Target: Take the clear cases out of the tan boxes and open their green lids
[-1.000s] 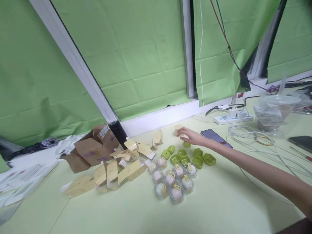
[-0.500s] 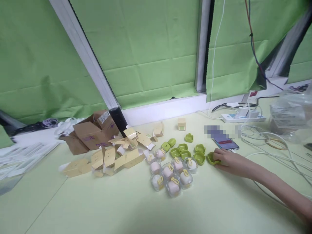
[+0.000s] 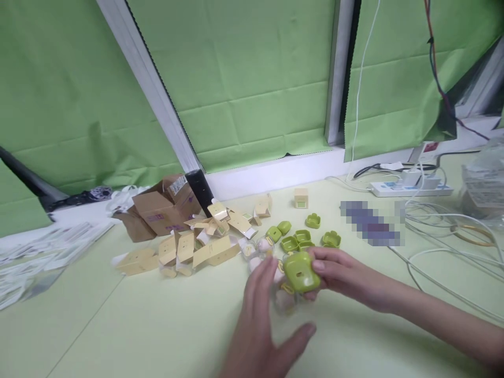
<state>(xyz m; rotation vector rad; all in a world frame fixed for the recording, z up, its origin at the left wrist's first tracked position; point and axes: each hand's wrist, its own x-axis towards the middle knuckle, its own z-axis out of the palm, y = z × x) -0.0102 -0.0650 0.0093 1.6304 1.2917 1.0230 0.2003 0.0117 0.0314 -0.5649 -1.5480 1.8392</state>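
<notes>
My right hand (image 3: 346, 275) grips a rounded-square green plastic cup (image 3: 301, 272) at its right side, with a small slot in the face towards me. Just left of it, my left hand (image 3: 262, 331) is open, thumb and fingers spread around nothing. Behind and under the hands lie several clear rounded cases (image 3: 265, 245) with pale pink or white contents and yellow loops; the hands partly cover them. More green cups (image 3: 290, 243) rest behind, including a scalloped green cup (image 3: 331, 239) and another scalloped one (image 3: 313, 220) farther back.
Opened yellow cardboard boxes (image 3: 214, 253) lie heaped left of centre, before a brown carton (image 3: 161, 210) and a black upright object (image 3: 199, 190). A small closed box (image 3: 301, 198) stands at the back. White cables (image 3: 433, 215), a blurred-out phone (image 3: 370, 223) and a power strip (image 3: 378, 189) lie right.
My right hand has lifted the green cup from beside the phone and carried it left, towards me. My left hand has come into view from below. The view has shifted slightly.
</notes>
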